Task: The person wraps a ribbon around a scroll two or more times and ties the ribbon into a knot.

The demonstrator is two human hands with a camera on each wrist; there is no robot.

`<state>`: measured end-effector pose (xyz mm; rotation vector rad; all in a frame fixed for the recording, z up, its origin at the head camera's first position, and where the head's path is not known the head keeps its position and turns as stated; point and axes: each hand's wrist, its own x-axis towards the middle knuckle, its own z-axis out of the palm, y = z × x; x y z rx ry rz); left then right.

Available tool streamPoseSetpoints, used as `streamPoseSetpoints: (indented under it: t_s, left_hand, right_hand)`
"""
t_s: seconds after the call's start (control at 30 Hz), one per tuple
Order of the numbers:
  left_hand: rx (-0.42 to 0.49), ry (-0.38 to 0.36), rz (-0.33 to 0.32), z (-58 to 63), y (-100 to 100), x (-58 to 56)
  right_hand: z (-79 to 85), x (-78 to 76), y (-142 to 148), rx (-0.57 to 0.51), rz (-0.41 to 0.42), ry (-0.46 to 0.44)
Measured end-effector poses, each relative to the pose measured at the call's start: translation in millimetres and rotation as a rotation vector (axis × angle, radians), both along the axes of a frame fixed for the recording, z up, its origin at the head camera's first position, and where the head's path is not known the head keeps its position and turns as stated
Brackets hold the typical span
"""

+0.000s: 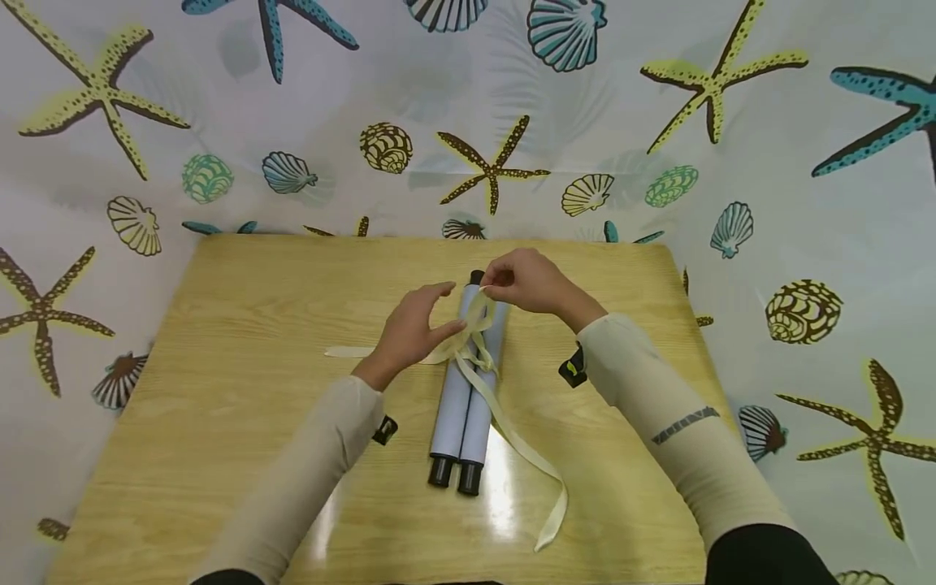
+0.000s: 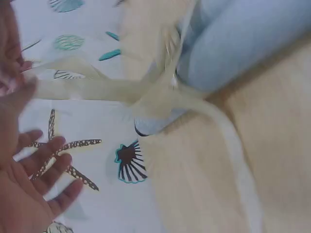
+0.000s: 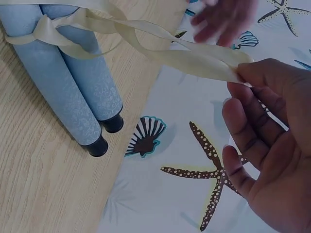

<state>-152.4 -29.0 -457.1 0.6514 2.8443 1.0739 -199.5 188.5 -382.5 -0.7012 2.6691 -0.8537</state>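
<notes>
Two pale blue tubes point(image 1: 448, 422) with black end caps lie side by side on the table, a faint floral pattern showing in the right wrist view. A cream ribbon point(image 3: 204, 60) is wrapped round both and knotted on top; one tail trails toward the near right, another to the left. Above the tubes' far part, my right hand point(image 1: 530, 280) pinches a raised loop of ribbon between thumb and fingertips. My left hand point(image 1: 413, 325) hovers left of the knot, fingers spread and thumb apart. Whether its thumb touches the ribbon, I cannot tell.
The light wood table point(image 1: 278, 341) carries the tubes near its middle. Behind and beside it hangs a white cloth point(image 1: 409, 89) printed with starfish and shells. Small black devices point(image 1: 573, 370) show beside both wrists.
</notes>
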Motion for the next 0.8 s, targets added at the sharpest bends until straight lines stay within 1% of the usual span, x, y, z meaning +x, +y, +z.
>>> streamPoseSetpoints:
  t_s: [0.03,0.07,0.1,0.13,0.17,0.23,0.27,0.33,0.4,0.43,0.5,0.63,0.67,0.73,0.8]
  left_hand:
    - [-0.002,0.003,-0.037,2.5,0.3,-9.6]
    - [0.005,0.010,-0.057,4.5,2.5,-16.1]
    - [0.009,0.030,-0.062,5.9,5.4,-20.4]
    - [0.026,0.041,-0.054,7.8,8.8,-22.7]
    - [0.047,0.056,-0.032,9.3,12.3,-24.1]
    - [0.098,0.086,0.032,10.8,17.4,-26.6]
    - [0.126,0.097,0.054,11.5,18.6,-28.0]
    - [0.172,0.088,0.067,12.6,19.9,-31.5]
    - [0.186,0.081,0.063,13.3,20.5,-33.8]
    - [0.186,0.083,0.066,13.8,21.0,-34.0]
    - [0.151,0.109,0.090,13.8,22.5,-32.7]
    - [0.006,0.209,0.207,11.9,25.8,-21.4]
    - [-0.025,0.233,0.227,10.9,26.8,-18.1]
    - [-0.076,0.270,0.238,8.7,28.8,-11.3]
    - [-0.106,0.290,0.220,5.6,30.6,-6.6]
  right_hand:
    - [0.1,-0.8,-1.5,0.001,0.002,0.001]
    - [0.0,-1.7,-3.0,-0.002,0.005,0.004]
    - [-0.1,-2.5,-4.7,-0.008,0.008,0.008]
    - [-0.6,-3.5,-6.4,-0.017,0.013,0.020]
    - [-0.8,-4.5,-7.9,-0.028,0.015,0.027]
    - [-0.2,-7.0,-9.9,-0.051,0.020,0.040]
    - [0.5,-8.5,-10.3,-0.065,0.020,0.041]
    - [2.4,-11.3,-9.8,-0.087,0.014,0.040]
    - [4.0,-13.6,-9.0,-0.104,0.002,0.031]
    - [4.0,-14.4,-9.2,-0.113,-0.003,0.027]
    - [1.9,-14.9,-11.0,-0.130,-0.013,0.026]
    - [-6.3,-9.0,-18.6,-0.151,-0.018,0.023]
    - [-8.3,-6.1,-19.9,-0.157,-0.025,0.020]
    - [-12.3,0.0,-20.5,-0.159,-0.044,0.017]
    - [-16.3,5.7,-19.0,-0.159,-0.072,0.018]
